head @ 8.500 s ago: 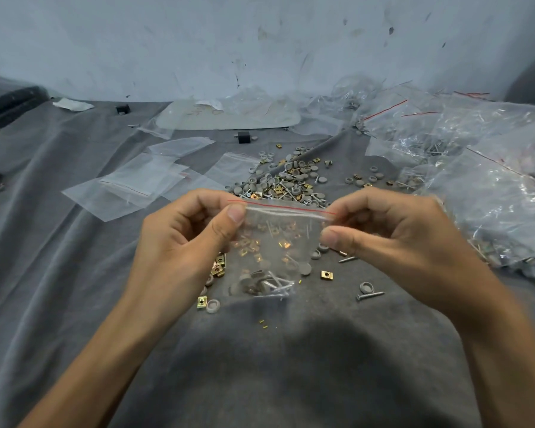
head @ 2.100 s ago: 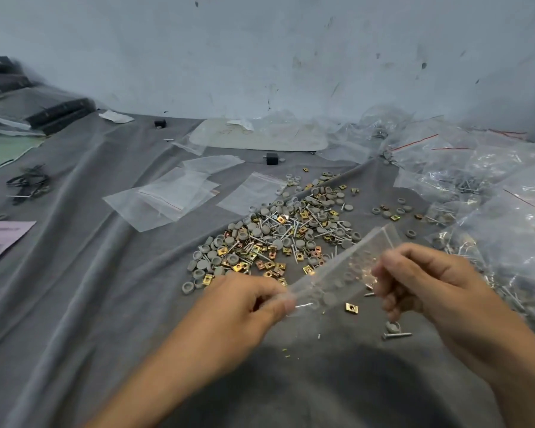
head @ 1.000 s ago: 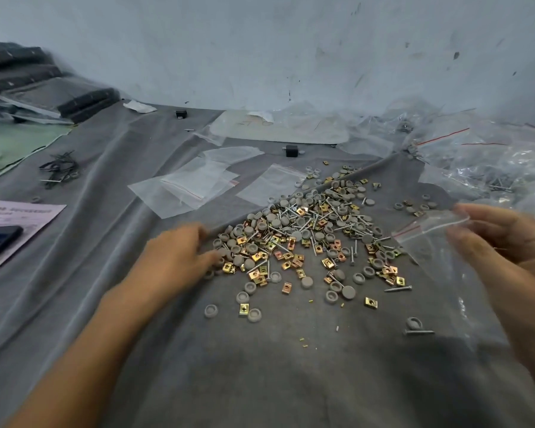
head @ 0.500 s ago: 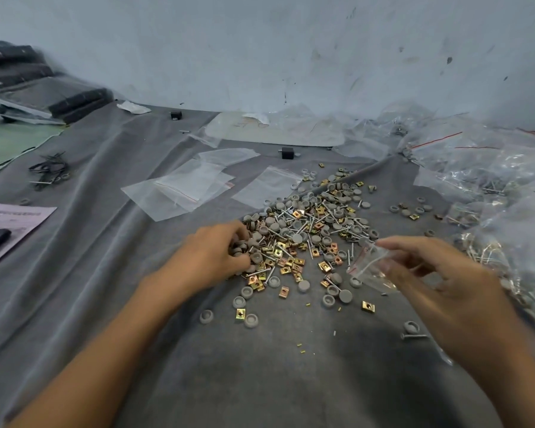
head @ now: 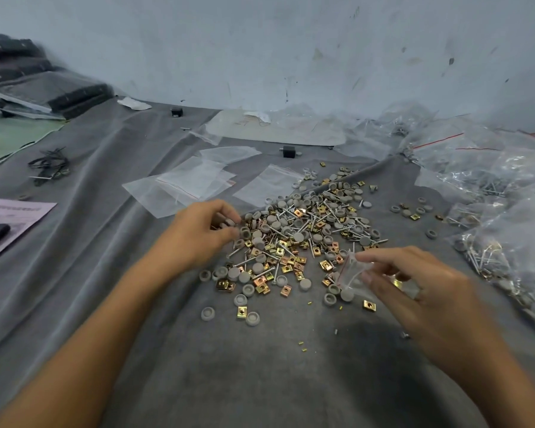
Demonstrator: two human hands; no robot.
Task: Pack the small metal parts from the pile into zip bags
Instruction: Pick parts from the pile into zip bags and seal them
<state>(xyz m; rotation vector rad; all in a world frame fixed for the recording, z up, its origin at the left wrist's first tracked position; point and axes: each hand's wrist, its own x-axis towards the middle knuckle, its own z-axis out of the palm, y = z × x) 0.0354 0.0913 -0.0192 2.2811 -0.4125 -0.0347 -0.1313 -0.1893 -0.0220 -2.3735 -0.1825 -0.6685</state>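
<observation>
The left hand (head: 198,233) sits at the left edge of the pile (head: 306,230), fingers curled, pinching a few grey parts (head: 229,225) between thumb and fingertips. The right hand (head: 420,291) pinches a small clear bag (head: 352,273) low over the surface (head: 260,381), at the pile's near right edge. The step in hand looks like gathering a load for the bag. To do it well, take only what the fingers can hold firmly. Spread the bag's mouth with the right thumb and finger, and let go low inside it so nothing bounces out. The bag's red zip edge seems to face left, toward the pile. Its long axis appears to run left to right into the palm, but the bag is crumpled and blurred, so I am not sure.
</observation>
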